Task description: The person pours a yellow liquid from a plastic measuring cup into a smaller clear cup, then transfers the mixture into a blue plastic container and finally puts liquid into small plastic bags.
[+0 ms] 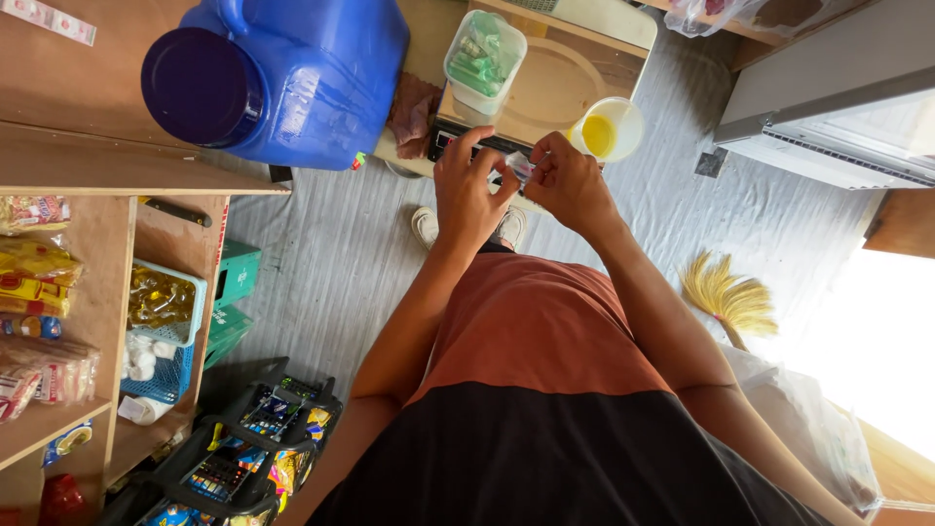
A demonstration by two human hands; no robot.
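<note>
Grey wrinkled floor [321, 263] fills the middle of this small shop, and the view looks straight down past an orange and black shirt. At the far left, wooden shelves [97, 292] carry snack packets, with a blue basket [161, 336] of small goods beside them. Above them a big blue jug [292, 78] lies on a wooden top. Next comes the counter [560, 83], which holds a scale; on it stand a clear box [484, 60] of green packets and a cup [604, 130] of yellow liquid.

Both hands meet just in front of the scale. The left hand [466, 190] and the right hand [570, 183] each pinch one end of a small clear sachet [519, 168] between thumb and fingertips, so both grips are closed on it. The sachet is above the counter's edge, not resting on anything.

It seems very light, soft and thin, perhaps a little slippery, so it is best held by the ends or a sealed edge with a gentle pinch. Further right, a straw broom [729, 297] lies on the floor.
</note>
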